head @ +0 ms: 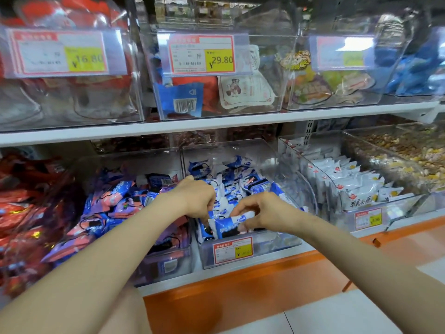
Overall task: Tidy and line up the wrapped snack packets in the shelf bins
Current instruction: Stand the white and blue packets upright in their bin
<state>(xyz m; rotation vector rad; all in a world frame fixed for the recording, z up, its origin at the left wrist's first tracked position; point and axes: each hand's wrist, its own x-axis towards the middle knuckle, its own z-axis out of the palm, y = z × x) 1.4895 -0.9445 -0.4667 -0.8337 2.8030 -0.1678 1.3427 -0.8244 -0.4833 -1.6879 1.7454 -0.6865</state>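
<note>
Between left hand and right hand, packet

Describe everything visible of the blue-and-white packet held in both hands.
The packet is a glossy, crinkled plastic wrapper, white at the ends, blue in the middle, print too blurred to read. It lies roughly level at the front of the clear middle bin, over similar packets. The left hand pinches its left end, the right hand its right end.
</note>
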